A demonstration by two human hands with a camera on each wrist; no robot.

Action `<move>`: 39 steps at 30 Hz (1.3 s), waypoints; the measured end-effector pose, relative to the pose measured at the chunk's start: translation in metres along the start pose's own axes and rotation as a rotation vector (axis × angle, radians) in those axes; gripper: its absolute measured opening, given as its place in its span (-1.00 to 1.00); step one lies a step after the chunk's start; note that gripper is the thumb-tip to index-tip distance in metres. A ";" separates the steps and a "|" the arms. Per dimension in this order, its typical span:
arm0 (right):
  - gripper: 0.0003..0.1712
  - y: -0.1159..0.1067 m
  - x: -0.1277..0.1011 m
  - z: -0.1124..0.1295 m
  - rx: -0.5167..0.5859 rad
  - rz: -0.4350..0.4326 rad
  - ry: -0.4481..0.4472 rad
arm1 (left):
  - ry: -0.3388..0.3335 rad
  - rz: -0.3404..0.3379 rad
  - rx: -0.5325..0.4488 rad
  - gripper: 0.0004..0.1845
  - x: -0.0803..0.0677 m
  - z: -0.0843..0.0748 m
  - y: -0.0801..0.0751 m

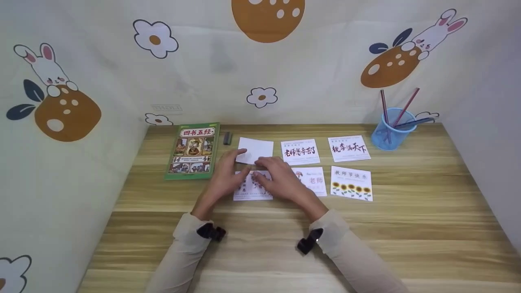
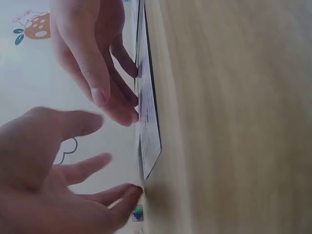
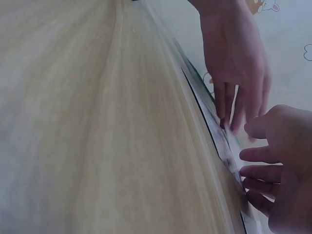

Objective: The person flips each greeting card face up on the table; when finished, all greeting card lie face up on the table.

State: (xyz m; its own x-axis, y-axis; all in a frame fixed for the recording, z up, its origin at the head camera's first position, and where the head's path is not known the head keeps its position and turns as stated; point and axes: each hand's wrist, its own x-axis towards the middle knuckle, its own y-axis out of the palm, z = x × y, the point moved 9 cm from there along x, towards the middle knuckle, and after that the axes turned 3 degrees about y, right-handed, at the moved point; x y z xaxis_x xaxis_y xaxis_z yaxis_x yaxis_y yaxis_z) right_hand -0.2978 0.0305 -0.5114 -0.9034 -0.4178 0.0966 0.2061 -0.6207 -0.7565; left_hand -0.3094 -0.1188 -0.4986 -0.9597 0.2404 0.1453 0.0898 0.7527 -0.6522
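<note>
both my hands are on the near-left card (image 1: 250, 188) of the six laid out in two rows at the middle of the tabletop (image 1: 407, 228), toward its far edge. my left hand (image 1: 226, 175) lies flat with straight, relaxed fingers, fingertips touching the card's left part and reaching toward the blank white card (image 1: 256, 149) just beyond it. my right hand (image 1: 281, 181) also lies with its fingers extended, pressing on the same card's upper right part; it overlaps the left edge of the pink-lettered card (image 1: 315, 180) beside it. neither hand grips anything. in the left wrist view the card's edge (image 2: 148, 122) lies flat against the wood with fingertips (image 2: 131, 114) resting on it.

the remaining cards are apart from my hands: two with brush lettering (image 1: 300, 151) (image 1: 349, 148) in the far row, and a sunflower card (image 1: 351, 183) at the near right. a green book (image 1: 193, 150) lies near the far left corner, with a small dark object (image 1: 227, 138) just beside it. a blue pen cup (image 1: 391, 129) with pencils stands at the far right corner.
</note>
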 end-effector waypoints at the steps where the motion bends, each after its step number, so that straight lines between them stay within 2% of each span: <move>1: -0.50 0.000 0.000 0.000 0.015 -0.003 -0.004 | 0.011 -0.038 -0.058 -0.44 0.001 -0.001 -0.003; 3: -0.52 -0.001 0.001 -0.002 0.047 -0.012 0.001 | 0.031 -0.101 -0.189 -0.50 0.003 -0.004 -0.008; 6: -0.45 -0.003 0.002 -0.005 0.102 -0.027 0.039 | 0.051 -0.149 -0.351 -0.51 0.004 -0.007 -0.010; 8: -0.33 -0.006 0.002 -0.008 0.143 -0.043 0.073 | 0.067 -0.157 -0.398 -0.50 0.005 -0.010 -0.009; 10: -0.23 -0.009 0.002 -0.009 0.193 -0.064 0.087 | 0.071 -0.148 -0.405 -0.48 0.005 -0.012 -0.007; 14: -0.22 -0.016 0.004 -0.005 0.299 -0.122 0.032 | 0.082 -0.059 -0.362 -0.46 0.003 -0.016 0.004; 17: -0.28 -0.020 0.004 -0.003 0.350 -0.168 -0.003 | 0.128 0.015 -0.301 -0.48 0.002 -0.022 0.011; 21: -0.28 -0.026 0.003 -0.006 0.418 -0.230 0.013 | 0.180 0.078 -0.168 -0.53 0.001 -0.023 0.014; 23: -0.24 -0.027 0.003 -0.007 0.442 -0.250 0.025 | 0.179 0.121 -0.098 -0.55 0.000 -0.018 0.015; 26: -0.27 -0.029 0.003 -0.010 0.383 -0.273 0.053 | 0.162 0.204 -0.017 -0.53 -0.003 -0.010 0.017; 30: -0.45 -0.028 0.001 -0.015 0.192 -0.268 0.103 | 0.163 0.286 0.061 -0.48 -0.006 -0.005 0.018; 33: -0.54 -0.029 0.000 -0.017 0.086 -0.265 0.130 | 0.169 0.308 0.104 -0.46 -0.007 -0.004 0.017; 39: -0.59 -0.029 -0.002 -0.020 0.002 -0.258 0.160 | 0.154 0.308 0.180 -0.44 -0.007 -0.001 0.016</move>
State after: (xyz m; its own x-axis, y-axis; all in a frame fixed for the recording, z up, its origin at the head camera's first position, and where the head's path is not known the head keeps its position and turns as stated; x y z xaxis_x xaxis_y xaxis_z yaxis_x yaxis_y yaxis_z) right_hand -0.3096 0.0630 -0.5029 -0.9738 -0.1363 0.1818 -0.0372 -0.6938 -0.7192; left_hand -0.3012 -0.1081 -0.5092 -0.8425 0.5382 0.0232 0.3066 0.5144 -0.8008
